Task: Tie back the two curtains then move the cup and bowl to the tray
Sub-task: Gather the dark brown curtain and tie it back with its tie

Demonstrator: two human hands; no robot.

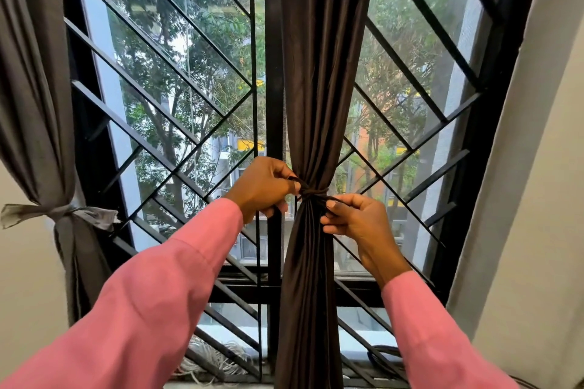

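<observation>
The person is gathering the dark brown curtain (316, 73) in front of the black window post (273, 73), and both hands are working on the dark tie (313, 192) that is wrapping its bunched waist. The left hand (264, 188) is sitting just left of the wrap, fingers curled, pinching one end of the tie between thumb and fingertips. The strand is running straight from that pinch into the wrap.

The right hand (357, 218) is sitting just right of the wrap and slightly lower. Its thumb and forefinger are pinching the other end, and the remaining fingers are curling against the curtain folds. Between the two grips the tie is crossing over itself, but whether a full knot is made cannot be told. Above the grips the cloth is hanging in tight pleats; below them it is falling loose toward the sill.

Well to the left of the left hand, the grey curtain (34, 88) is hanging at the window's edge — cinched by a grey tie (63, 212). Pink sleeves (151, 294) are covering both forearms.
</observation>
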